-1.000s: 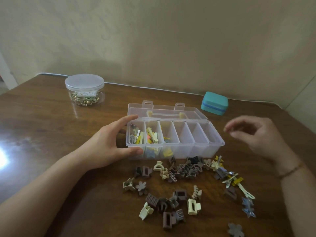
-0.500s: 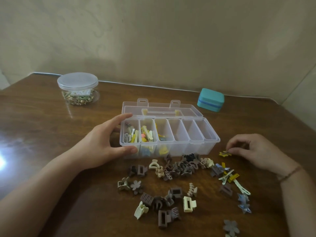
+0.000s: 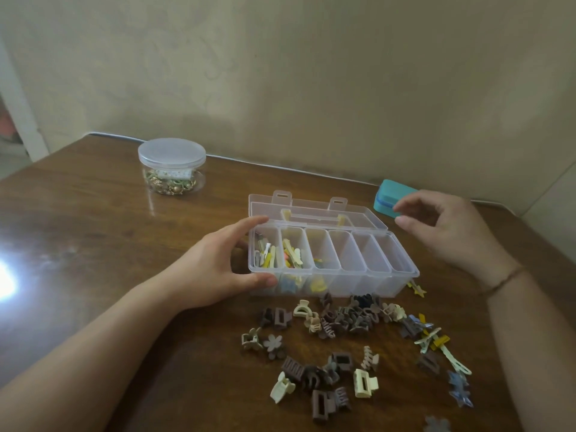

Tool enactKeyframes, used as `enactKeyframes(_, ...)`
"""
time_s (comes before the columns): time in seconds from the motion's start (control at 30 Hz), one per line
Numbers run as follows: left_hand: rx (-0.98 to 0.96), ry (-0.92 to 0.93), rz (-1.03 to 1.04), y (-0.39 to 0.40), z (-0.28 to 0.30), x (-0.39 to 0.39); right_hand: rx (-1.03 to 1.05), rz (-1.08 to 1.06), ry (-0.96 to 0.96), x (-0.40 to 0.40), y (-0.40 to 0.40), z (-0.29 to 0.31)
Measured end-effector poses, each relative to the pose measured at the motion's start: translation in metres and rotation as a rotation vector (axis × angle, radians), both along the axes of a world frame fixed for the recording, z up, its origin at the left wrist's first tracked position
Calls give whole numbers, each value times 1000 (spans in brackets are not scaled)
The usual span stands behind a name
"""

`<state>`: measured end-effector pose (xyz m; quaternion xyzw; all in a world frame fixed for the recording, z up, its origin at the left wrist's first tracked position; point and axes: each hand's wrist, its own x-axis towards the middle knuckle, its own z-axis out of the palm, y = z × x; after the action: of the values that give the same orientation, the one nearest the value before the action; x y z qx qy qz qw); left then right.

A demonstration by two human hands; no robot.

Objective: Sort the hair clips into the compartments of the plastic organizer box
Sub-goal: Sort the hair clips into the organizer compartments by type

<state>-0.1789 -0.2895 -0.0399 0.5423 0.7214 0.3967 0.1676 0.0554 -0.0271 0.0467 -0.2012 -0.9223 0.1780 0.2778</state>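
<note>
The clear plastic organizer box (image 3: 358,283) stands open mid-table, its lid (image 3: 314,210) tipped back. Its two leftmost compartments hold colourful flat clips (image 3: 280,255), the third holds a few, and the three on the right look bare. My left hand (image 3: 212,269) grips the box's left end, thumb on the front wall, fingers on the back rim. My right hand (image 3: 448,229) hovers above the box's right end, fingers curled apart, nothing visible in them. A yellow star clip (image 3: 419,289) lies at the box's right front corner. Several brown and beige claw clips (image 3: 343,319) are scattered in front.
A lidded clear jar (image 3: 171,166) of small gold items sits at the back left. A teal case (image 3: 389,194) rests behind my right hand near the wall. Flat snap clips and blue star clips (image 3: 458,388) lie at the right front. The wall closes the table's far edge.
My right hand dropped to the table beside the yellow star clip, then rose up and back over the box's right end. The left hand kept its grip on the box.
</note>
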Motion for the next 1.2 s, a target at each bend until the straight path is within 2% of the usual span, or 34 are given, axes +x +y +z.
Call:
enactKeyframes(0.07,3,7,3,0,-1,-1,-8,-48,-31,11,6,-11)
enactKeyframes(0.23,4,26,13,1,-3,-2,-75,-237,-250,51,26,-51)
enactKeyframes(0.33,9,23,20,1,-3,-2,-137,-236,-332,56,21,-66)
enactKeyframes(0.5,9,17,22,1,-3,0,-83,-229,-429,49,20,-68)
enactKeyframes(0.63,16,6,21,1,-3,0,-59,-259,-448,51,19,-65)
enactKeyframes(0.7,7,7,18,1,-2,-1,-35,-275,-358,51,18,-56)
enactKeyframes(0.8,1,5,14,0,-2,-1,26,-214,-108,39,6,-29)
enactKeyframes(0.87,1,8,10,0,-1,0,-26,-106,60,20,-14,-8)
enactKeyframes(0.93,4,9,6,0,-1,-1,-85,38,118,-7,-36,3)
enactKeyframes(1.03,5,6,2,0,-1,0,-108,174,24,-45,-62,-5)
enactKeyframes(1.13,2,7,3,-1,-1,0,-64,171,-174,-61,-71,-22)
enactKeyframes(1.2,0,10,3,-1,-1,-1,-37,184,-221,-60,-71,-25)
